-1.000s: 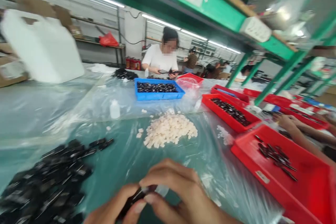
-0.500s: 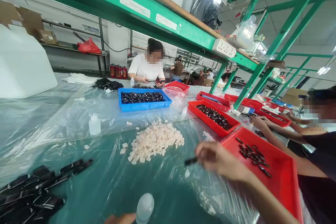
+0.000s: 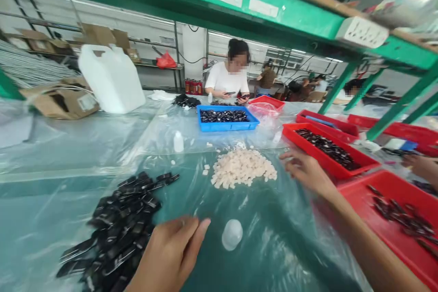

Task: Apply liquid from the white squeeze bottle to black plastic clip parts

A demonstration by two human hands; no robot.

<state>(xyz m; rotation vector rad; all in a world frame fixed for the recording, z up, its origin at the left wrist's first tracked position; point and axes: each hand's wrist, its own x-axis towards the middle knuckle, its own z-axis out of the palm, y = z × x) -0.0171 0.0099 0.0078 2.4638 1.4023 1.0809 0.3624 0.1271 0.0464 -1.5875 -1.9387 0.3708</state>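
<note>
My left hand (image 3: 171, 253) hovers low over the table with fingers stretched forward, at the right edge of a heap of black flat parts (image 3: 119, 223); nothing shows in it. Just to its right, a small translucent bottle (image 3: 232, 234) rests on the plastic sheet. My right hand (image 3: 303, 169) reaches out over the sheet with loosely curled, empty fingers, right beside a pile of small white cubes (image 3: 242, 169). My right forearm passes the near red tray (image 3: 356, 187), which holds several black parts.
A blue tray (image 3: 227, 124) of black parts and more red trays (image 3: 301, 139) stand further back. A white jug (image 3: 111, 77), a cardboard box (image 3: 61, 100) and a small bottle (image 3: 178, 141) are on the left. A person in white (image 3: 227, 80) works opposite; a co-worker's hand (image 3: 422, 166) is at the right.
My right hand held a black part near the red tray half a second ago; now it is empty by the white cubes. My left hand has risen toward the black heap. The view swung left.
</note>
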